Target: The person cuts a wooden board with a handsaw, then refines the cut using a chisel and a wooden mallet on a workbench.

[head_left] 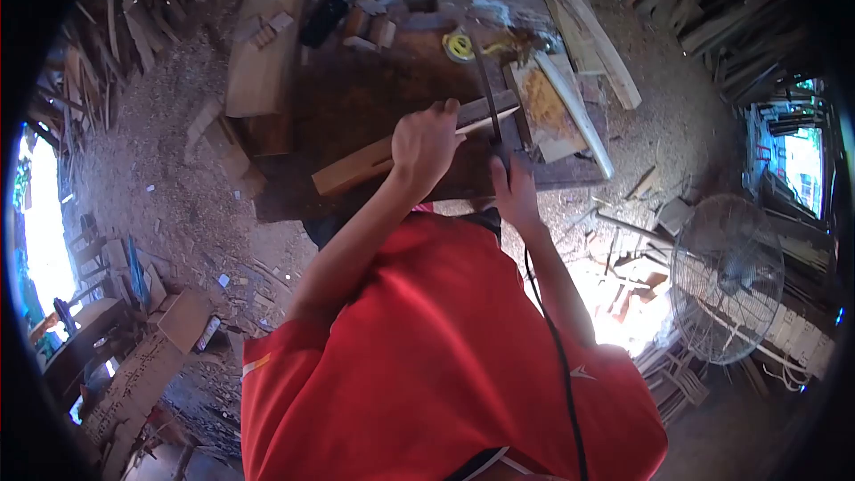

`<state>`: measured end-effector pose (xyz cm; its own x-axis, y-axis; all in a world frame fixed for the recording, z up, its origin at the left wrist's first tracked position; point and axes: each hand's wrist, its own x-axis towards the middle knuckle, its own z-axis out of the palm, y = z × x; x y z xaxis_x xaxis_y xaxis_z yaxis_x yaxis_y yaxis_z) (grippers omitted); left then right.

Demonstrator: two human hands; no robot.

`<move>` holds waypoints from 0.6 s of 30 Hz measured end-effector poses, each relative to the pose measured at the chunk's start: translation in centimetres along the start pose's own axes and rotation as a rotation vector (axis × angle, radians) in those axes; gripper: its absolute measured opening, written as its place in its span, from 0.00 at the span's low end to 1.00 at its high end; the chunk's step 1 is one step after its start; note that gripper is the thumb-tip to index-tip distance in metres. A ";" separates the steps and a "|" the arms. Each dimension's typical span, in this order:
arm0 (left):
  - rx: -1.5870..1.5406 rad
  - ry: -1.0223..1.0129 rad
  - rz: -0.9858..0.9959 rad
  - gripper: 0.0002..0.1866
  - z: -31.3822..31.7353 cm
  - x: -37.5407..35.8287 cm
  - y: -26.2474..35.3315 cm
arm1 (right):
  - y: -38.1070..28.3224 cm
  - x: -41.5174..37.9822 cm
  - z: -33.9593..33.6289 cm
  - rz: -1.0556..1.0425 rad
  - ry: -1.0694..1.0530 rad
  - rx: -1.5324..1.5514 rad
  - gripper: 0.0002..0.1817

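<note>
My left hand (426,144) is closed over a wooden piece (352,169) that lies slantwise near the front edge of the dark workbench (356,102). A pale, narrow strip (485,122) of wood shows to the right of my fingers. My right hand (517,191) is wrapped around the black handle of a long, narrow dark-bladed hand tool (487,89). Its blade points away from me and crosses the right end of the wood in this view. Just right of the blade lies a stained board (545,107), with a light strip of wood (574,116) along it.
A yellow tape measure (459,46) and small wood blocks (370,27) sit at the bench's far side. A thick plank (263,53) stands at left, a long board (583,27) at right. A fan (728,278) stands to my right; a black cable (559,352) runs down my shirt.
</note>
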<state>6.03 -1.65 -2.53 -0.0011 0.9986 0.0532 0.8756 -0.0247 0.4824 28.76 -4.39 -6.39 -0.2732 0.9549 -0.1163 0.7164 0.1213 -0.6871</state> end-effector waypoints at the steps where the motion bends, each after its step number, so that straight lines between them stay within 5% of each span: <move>1: -0.007 -0.006 0.003 0.23 0.2 -0.1 0.3 | -0.4 0.5 -0.2 -0.031 0.039 0.016 0.22; 6: 0.011 -0.013 0.014 0.24 -0.9 0.9 -0.7 | 1.4 -1.6 1.5 -0.161 0.143 0.091 0.20; 12: -0.007 -0.001 0.025 0.24 -1.0 0.8 -0.7 | -2.2 1.0 -0.4 0.085 -0.052 0.029 0.24; 14: 0.020 -0.024 0.012 0.24 -1.3 1.3 -1.1 | 3.2 -1.8 2.4 -0.126 0.080 0.051 0.23; 18: 0.035 -0.008 0.006 0.25 -0.6 0.7 -0.4 | 0.5 -0.8 0.4 0.016 -0.015 0.087 0.27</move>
<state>5.39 -1.00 -2.20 0.0084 0.9988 0.0488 0.8918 -0.0295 0.4515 29.08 -5.22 -6.98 -0.2718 0.9524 -0.1381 0.6627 0.0811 -0.7445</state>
